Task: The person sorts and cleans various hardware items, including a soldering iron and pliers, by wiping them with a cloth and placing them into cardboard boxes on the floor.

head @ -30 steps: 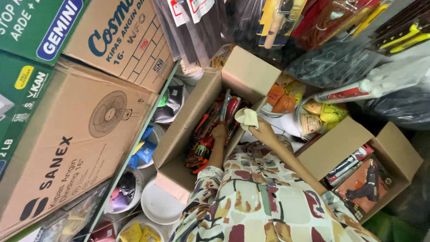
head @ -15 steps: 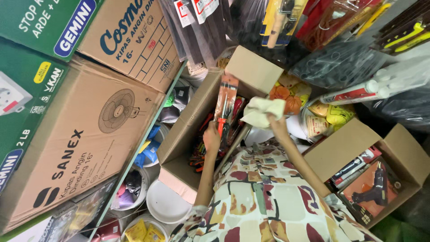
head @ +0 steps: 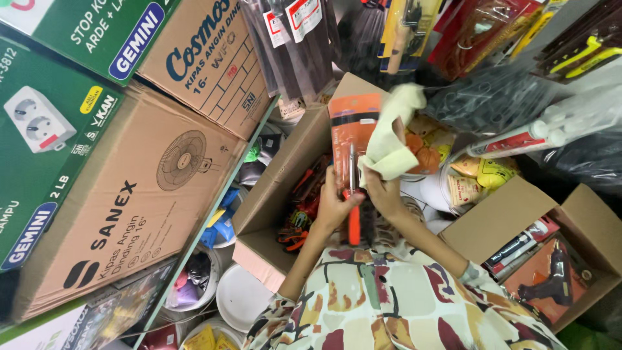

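Note:
My left hand (head: pixel 332 202) grips the lower end of an orange blister pack (head: pixel 352 133) holding a tool with an orange handle, raised above an open cardboard box (head: pixel 275 194) of similar packed tools. My right hand (head: pixel 383 189) holds a pale yellow cloth (head: pixel 392 133) against the right side of the pack. Both hands are close together, almost touching. My patterned sleeves fill the lower middle of the view.
Large cardboard fan boxes (head: pixel 136 194) and green boxes (head: pixel 45 129) are stacked at left. Another open box (head: pixel 557 253) with packed tools sits at right. White bowls (head: pixel 240 298) lie below the shelf. Hanging packaged goods (head: pixel 479 32) crowd the top.
Both hands have risen and come closer to the camera. The orange pack is lifted clear of the box, and the cloth now rests against it.

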